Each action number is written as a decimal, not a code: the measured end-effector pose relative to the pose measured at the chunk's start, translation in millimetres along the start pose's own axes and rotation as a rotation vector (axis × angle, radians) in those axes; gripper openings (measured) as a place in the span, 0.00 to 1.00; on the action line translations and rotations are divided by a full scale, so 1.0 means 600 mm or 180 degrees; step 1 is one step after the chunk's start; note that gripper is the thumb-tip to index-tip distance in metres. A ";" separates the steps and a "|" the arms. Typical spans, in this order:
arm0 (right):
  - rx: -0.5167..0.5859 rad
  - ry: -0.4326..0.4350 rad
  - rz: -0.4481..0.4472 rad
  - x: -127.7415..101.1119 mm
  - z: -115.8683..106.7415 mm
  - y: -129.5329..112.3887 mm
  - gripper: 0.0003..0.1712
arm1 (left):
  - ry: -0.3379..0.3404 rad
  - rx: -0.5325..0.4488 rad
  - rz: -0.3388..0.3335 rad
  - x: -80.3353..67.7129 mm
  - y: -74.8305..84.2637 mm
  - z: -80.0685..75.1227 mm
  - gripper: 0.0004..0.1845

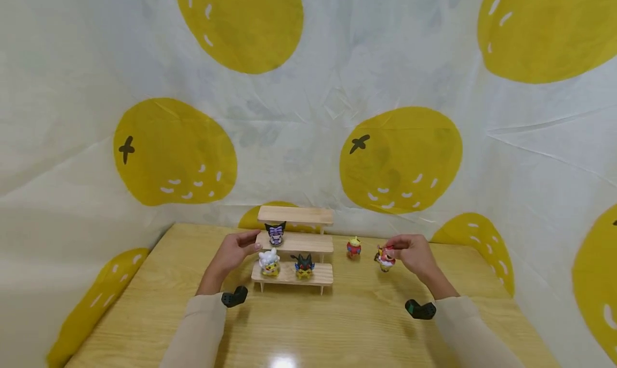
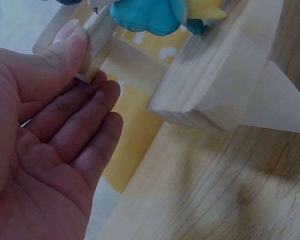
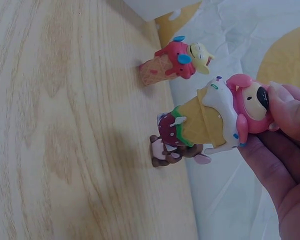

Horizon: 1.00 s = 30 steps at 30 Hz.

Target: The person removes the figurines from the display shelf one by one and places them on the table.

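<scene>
Figurine (image 3: pixel 225 112) | pinched in right hand (image 1: pixel 415 255) grip | above table (image 1: pixel 356 314)

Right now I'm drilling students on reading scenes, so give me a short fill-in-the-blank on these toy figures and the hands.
1. The right hand pinches a pink figure by its ____.
2. The wooden stand has ____ steps.
3. The stand's lowest step holds ____ figures.
4. The left hand touches the stand's ____ step.

Missing words: head; three; two; middle
</scene>
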State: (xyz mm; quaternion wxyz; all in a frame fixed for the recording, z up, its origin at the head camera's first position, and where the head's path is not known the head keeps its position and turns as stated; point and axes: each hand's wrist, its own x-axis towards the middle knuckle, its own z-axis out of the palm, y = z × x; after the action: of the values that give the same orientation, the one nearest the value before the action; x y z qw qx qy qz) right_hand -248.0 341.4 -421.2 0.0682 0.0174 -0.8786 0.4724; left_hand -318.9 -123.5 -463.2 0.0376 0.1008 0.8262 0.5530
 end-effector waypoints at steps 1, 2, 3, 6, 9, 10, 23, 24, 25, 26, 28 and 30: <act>0.0000 -0.0004 0.0010 0.000 0.001 0.004 0.07 | -0.0013 -0.0002 0.0010 0.000 0.000 0.001 0.26; 0.0001 -0.0009 0.0019 0.000 0.002 0.007 0.07 | -0.0009 -0.0014 0.0015 0.001 0.000 0.001 0.26; 0.0002 -0.0012 0.0017 0.000 0.003 0.010 0.07 | -0.0008 -0.0024 0.0022 0.002 0.001 0.001 0.26; -0.0017 0.0030 0.0010 0.002 0.008 0.016 0.07 | 0.0005 -0.0033 0.0064 0.004 0.004 0.001 0.26; -0.0052 0.0040 0.0034 0.002 0.014 0.022 0.07 | 0.0022 -0.0027 0.0035 0.004 0.007 0.001 0.26; -0.0052 0.0033 0.0050 0.002 0.017 0.025 0.07 | 0.0019 -0.0020 0.0028 0.003 0.006 0.001 0.26; -0.0310 0.0062 0.0016 0.006 0.033 0.050 0.05 | 0.0002 0.0026 0.0004 -0.006 0.005 0.000 0.26; -0.0322 0.0055 0.0008 0.006 0.032 0.050 0.05 | -0.0006 0.0024 0.0000 -0.006 0.005 0.000 0.26; -0.0316 0.0043 0.0005 0.006 0.031 0.050 0.05 | -0.0003 0.0018 -0.0006 -0.005 0.005 0.000 0.26; -0.0312 0.0027 -0.0002 0.006 0.029 0.050 0.06 | -0.0001 0.0013 0.0000 -0.004 0.005 0.000 0.26; -0.0247 -0.0004 0.0013 0.005 0.028 0.049 0.07 | 0.0003 0.0006 0.0003 -0.004 0.004 0.000 0.27; -0.0181 -0.0045 0.0008 0.005 0.028 0.049 0.08 | 0.0008 -0.0015 -0.0009 -0.004 0.003 -0.001 0.27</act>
State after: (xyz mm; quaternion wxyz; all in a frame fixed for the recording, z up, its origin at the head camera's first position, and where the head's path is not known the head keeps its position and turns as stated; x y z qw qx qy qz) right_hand -255.3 343.9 -454.1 0.0618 0.0176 -0.8921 0.4472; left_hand -316.3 -123.8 -461.2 0.0376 0.0989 0.8250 0.5551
